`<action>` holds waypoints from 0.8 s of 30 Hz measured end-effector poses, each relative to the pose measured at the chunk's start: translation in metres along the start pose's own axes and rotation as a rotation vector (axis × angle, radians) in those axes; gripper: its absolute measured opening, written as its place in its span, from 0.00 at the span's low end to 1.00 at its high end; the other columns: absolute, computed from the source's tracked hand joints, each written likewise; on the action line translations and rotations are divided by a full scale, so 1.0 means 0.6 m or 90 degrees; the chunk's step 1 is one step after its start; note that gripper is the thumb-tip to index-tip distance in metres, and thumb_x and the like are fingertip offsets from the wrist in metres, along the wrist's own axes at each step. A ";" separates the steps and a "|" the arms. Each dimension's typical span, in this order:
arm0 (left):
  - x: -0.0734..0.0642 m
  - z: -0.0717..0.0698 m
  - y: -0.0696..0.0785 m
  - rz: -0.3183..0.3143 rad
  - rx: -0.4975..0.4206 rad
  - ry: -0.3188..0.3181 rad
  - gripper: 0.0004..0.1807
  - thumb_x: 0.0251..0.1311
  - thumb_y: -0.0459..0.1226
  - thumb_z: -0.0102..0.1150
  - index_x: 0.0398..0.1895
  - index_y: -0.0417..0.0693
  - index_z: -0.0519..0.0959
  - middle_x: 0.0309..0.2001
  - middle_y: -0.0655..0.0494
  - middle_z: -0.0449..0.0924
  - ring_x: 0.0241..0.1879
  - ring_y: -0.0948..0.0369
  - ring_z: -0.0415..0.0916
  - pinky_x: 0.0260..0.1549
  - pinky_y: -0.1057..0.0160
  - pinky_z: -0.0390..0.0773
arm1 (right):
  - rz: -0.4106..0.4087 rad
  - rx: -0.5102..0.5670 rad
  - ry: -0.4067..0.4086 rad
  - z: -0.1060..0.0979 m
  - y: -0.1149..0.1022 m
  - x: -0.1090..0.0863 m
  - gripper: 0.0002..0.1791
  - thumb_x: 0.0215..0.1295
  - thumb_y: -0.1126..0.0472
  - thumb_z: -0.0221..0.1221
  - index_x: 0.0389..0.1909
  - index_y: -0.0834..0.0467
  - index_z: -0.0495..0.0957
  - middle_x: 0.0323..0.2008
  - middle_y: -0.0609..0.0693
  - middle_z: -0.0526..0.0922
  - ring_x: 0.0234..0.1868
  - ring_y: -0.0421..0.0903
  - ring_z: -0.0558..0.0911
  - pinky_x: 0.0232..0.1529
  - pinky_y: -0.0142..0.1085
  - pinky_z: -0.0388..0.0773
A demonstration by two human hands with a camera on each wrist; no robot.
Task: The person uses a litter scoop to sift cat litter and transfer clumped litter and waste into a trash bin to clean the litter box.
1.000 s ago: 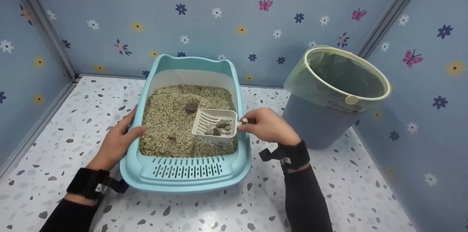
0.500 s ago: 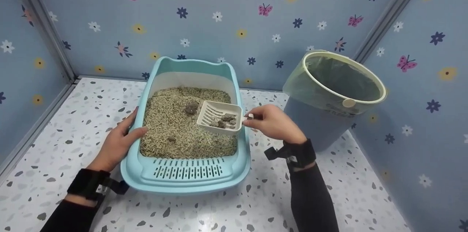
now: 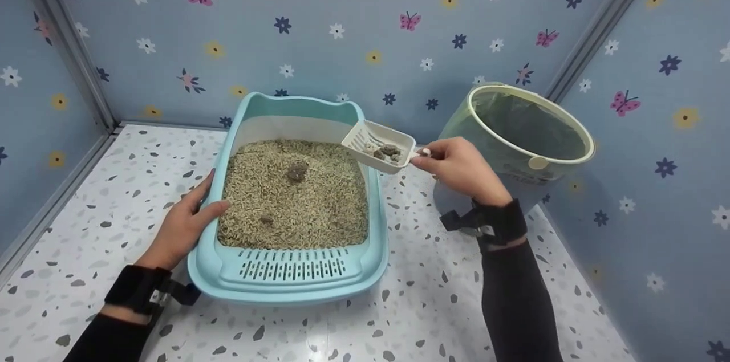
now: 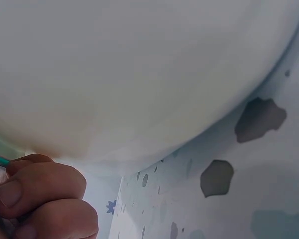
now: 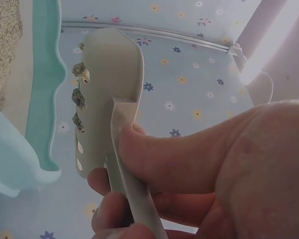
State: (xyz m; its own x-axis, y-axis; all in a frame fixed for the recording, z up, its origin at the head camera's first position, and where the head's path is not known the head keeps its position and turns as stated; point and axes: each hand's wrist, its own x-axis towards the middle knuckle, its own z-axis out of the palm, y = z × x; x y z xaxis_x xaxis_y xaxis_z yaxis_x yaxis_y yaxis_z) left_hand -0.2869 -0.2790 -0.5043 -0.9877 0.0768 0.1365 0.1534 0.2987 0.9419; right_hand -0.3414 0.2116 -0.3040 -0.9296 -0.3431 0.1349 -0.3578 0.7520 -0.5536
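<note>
scoop (image 3: pixel 384 135), pale and slotted, is held in the air at the right rim of the blue litter box (image 3: pixel 296 291), most of it beyond that rim. i see the right hand (image 3: pixel 465 171) pinching its handle between thumb and curled fingers. small clumps (image 3: pixel 388 151) sit toward the handle end; from the right wrist view, i make out bits poking through the slots. the left hand (image 3: pixel 182 225) grips the box's left side, thumb over the edge. two dark lumps (image 3: pixel 297 172) lie on the litter (image 3: pixel 296 208). a bin (image 3: pixel 453 196) with a translucent liner (image 3: pixel 459 122) stands to the right.
</note>
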 end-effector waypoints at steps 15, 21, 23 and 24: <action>-0.003 0.007 0.002 -0.008 -0.027 0.005 0.42 0.86 0.49 0.58 0.92 0.70 0.46 0.91 0.49 0.44 0.75 0.39 0.71 0.57 0.75 0.80 | 0.082 -0.093 0.097 -0.172 0.025 -0.048 0.25 0.79 0.41 0.68 0.30 0.58 0.84 0.19 0.40 0.65 0.22 0.42 0.66 0.22 0.38 0.62; -0.003 0.004 0.002 -0.009 -0.024 0.005 0.43 0.86 0.49 0.58 0.93 0.69 0.46 0.91 0.48 0.44 0.76 0.38 0.70 0.57 0.75 0.79 | 0.121 -0.111 0.128 -0.220 0.049 -0.059 0.27 0.78 0.40 0.68 0.30 0.59 0.86 0.18 0.41 0.67 0.23 0.44 0.67 0.22 0.39 0.62; -0.003 0.002 0.002 -0.010 -0.020 0.004 0.43 0.86 0.49 0.58 0.93 0.68 0.45 0.91 0.49 0.43 0.78 0.38 0.68 0.58 0.77 0.77 | 0.130 -0.110 0.130 -0.231 0.057 -0.059 0.26 0.79 0.41 0.68 0.32 0.60 0.87 0.18 0.41 0.68 0.24 0.44 0.67 0.23 0.39 0.62; -0.003 0.002 0.002 -0.010 -0.018 0.003 0.43 0.86 0.49 0.57 0.93 0.68 0.45 0.91 0.49 0.43 0.79 0.37 0.66 0.58 0.78 0.76 | 0.137 -0.110 0.131 -0.236 0.062 -0.059 0.25 0.79 0.41 0.68 0.33 0.61 0.87 0.18 0.40 0.69 0.25 0.44 0.68 0.23 0.39 0.63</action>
State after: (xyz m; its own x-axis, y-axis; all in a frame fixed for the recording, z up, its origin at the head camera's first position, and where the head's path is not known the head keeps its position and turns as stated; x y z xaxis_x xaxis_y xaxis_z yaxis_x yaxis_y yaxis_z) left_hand -0.2847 -0.2778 -0.5037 -0.9902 0.0679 0.1222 0.1363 0.2731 0.9523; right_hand -0.3346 0.3311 -0.2131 -0.9774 -0.0594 0.2031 -0.1457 0.8852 -0.4419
